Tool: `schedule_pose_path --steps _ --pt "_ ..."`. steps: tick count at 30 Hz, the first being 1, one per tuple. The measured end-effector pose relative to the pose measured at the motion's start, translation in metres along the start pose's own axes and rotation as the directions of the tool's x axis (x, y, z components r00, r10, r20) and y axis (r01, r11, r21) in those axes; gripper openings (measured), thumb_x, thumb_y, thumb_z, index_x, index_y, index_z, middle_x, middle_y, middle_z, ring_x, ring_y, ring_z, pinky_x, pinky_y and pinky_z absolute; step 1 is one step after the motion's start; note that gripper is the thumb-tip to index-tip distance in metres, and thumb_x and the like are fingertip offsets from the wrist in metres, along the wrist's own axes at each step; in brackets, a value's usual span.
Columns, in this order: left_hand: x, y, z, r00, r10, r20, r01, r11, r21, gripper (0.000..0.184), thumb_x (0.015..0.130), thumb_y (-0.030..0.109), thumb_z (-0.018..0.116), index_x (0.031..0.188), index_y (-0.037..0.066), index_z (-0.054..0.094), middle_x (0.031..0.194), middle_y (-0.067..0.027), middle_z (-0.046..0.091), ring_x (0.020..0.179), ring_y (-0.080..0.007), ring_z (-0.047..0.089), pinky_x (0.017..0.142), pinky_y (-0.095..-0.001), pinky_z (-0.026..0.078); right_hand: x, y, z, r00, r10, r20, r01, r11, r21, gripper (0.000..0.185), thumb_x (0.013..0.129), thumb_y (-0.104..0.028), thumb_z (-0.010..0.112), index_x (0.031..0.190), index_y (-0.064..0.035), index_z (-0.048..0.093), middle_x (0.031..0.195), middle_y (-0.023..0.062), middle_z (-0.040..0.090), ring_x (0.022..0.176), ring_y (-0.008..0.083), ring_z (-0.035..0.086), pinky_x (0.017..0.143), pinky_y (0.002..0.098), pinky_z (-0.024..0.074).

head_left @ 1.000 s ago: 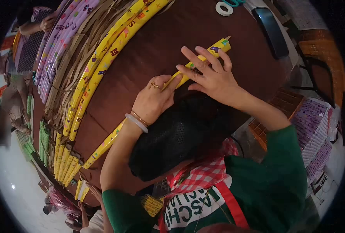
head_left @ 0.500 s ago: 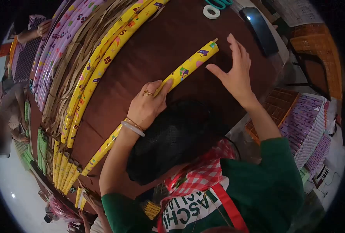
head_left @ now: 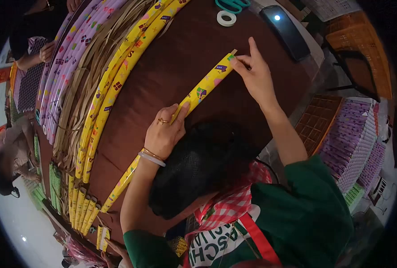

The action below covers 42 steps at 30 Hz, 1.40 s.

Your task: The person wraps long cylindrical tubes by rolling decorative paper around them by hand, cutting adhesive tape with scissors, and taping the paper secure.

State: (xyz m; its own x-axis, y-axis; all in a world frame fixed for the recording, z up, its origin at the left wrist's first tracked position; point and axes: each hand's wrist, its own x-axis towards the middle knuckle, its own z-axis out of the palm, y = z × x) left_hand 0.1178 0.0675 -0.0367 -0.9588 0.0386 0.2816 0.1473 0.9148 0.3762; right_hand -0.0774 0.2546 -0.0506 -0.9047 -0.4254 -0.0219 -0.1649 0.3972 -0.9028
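Note:
A long, slim yellow wrapping-paper roll with a colourful party print lies slantwise over the brown tabletop. My left hand, wearing a ring and bracelets, is closed around its middle. At its upper end my right hand pinches the roll with thumb and bent fingers, while the forefinger points up. A small green patch and a thin brown strip show at that end. The lower end of the roll reaches several other yellow rolls at the table's left edge.
Long yellow rolls, brown paper strips and lilac rolls lie along the left. At the top are white tape, teal-handled scissors and a phone. A brown crate stands right. Other people work at left.
My right hand has come down and left from beside the roll's upper end and now pinches it. The left hand keeps its hold. The whole view has shifted slightly.

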Motion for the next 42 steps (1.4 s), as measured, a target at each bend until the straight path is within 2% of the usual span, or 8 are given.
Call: schedule_pose_path --steps 11,15,22,28,33,35,38,42 --pt "0.0 0.0 0.001 1.0 -0.005 -0.007 0.005 1.0 -0.007 0.059 0.069 -0.001 0.068 0.126 0.012 0.056 0.109 -0.0093 0.053 0.096 -0.0258 0.058 0.074 -0.0342 0.054 0.013 -0.004 -0.003 0.997 0.0 -0.073 -0.003 0.999 -0.044 0.082 0.088 -0.035 0.063 0.143 0.0062 0.018 0.084 0.0084 0.068 0.078 0.0143 0.061 0.077 0.0294 0.0477" --pt "-0.002 -0.003 0.002 1.0 -0.011 -0.001 0.011 1.0 -0.009 0.059 0.069 0.0 0.068 0.126 0.012 0.056 0.109 -0.0093 0.053 0.096 -0.0261 0.057 0.074 -0.0349 0.054 0.017 0.009 -0.007 0.99 0.1 -0.1 -0.06 0.938 0.341 0.076 0.091 -0.03 0.059 0.143 0.006 0.018 0.084 0.0077 0.068 0.075 0.0105 0.059 0.071 0.0246 0.0485" --pt "0.0 -0.004 -0.001 1.0 -0.005 0.005 0.005 1.0 -0.013 0.057 0.071 0.001 0.067 0.126 0.012 0.056 0.108 -0.0098 0.053 0.093 -0.0268 0.057 0.074 -0.0342 0.052 0.001 -0.005 0.016 0.991 -0.117 -0.062 0.083 0.914 -0.397 0.109 0.069 -0.049 0.076 0.145 0.0014 0.016 0.108 0.0104 0.058 0.101 0.0294 0.054 0.093 0.0442 0.0356" --pt "-0.002 -0.012 0.001 0.998 -0.057 0.024 0.06 0.984 -0.168 0.053 0.073 0.002 0.065 0.125 0.015 0.058 0.107 -0.0104 0.054 0.09 -0.0276 0.056 0.079 -0.0348 0.049 0.015 0.031 -0.006 0.98 -0.19 0.051 0.171 0.949 0.264 0.077 0.086 0.001 0.058 0.148 -0.0034 0.013 0.097 0.0089 0.062 0.09 0.0172 0.059 0.082 0.0282 0.0469" --pt "0.001 -0.004 -0.007 0.982 -0.176 0.062 0.186 0.952 -0.244 0.069 0.073 0.005 0.073 0.135 0.014 0.045 0.115 -0.0151 0.054 0.101 -0.0292 0.056 0.084 -0.0359 0.049 0.006 0.009 -0.02 0.98 -0.2 -0.004 0.2 0.98 0.019 0.071 0.085 -0.006 0.061 0.145 -0.0059 0.024 0.115 0.0099 0.057 0.101 0.0223 0.057 0.086 0.0342 0.0465" --pt "-0.002 -0.005 -0.009 0.955 -0.286 0.081 0.295 0.888 -0.353 0.071 0.072 0.009 0.075 0.135 0.012 0.043 0.115 -0.0146 0.054 0.102 -0.0299 0.056 0.087 -0.0359 0.048 -0.004 -0.013 -0.022 0.798 -0.594 0.098 0.573 0.699 -0.428 0.07 0.083 -0.016 0.067 0.143 -0.0115 0.032 0.128 0.0083 0.048 0.114 0.0266 0.048 0.095 0.0398 0.0407" --pt "-0.01 -0.02 -0.008 0.952 -0.297 0.07 0.299 0.863 -0.408 0.076 0.067 0.021 0.081 0.131 0.005 0.044 0.11 -0.0147 0.057 0.104 -0.0316 0.055 0.092 -0.036 0.046 -0.001 -0.028 -0.006 0.575 -0.686 0.445 0.81 0.402 -0.427 0.072 0.078 -0.031 0.073 0.14 -0.0198 0.038 0.134 0.006 0.041 0.125 0.0267 0.039 0.106 0.0456 0.0273" --pt "-0.038 -0.028 -0.017 0.961 -0.276 -0.02 0.274 0.959 -0.075 0.065 0.069 0.034 0.078 0.121 0.004 0.054 0.102 -0.0156 0.059 0.1 -0.0317 0.057 0.09 -0.0385 0.046 0.018 -0.027 0.01 0.548 -0.59 0.593 0.832 0.452 -0.32 0.068 0.075 -0.029 0.073 0.135 -0.0179 0.044 0.101 0.0052 0.062 0.101 0.0222 0.056 0.101 0.0413 0.0304"
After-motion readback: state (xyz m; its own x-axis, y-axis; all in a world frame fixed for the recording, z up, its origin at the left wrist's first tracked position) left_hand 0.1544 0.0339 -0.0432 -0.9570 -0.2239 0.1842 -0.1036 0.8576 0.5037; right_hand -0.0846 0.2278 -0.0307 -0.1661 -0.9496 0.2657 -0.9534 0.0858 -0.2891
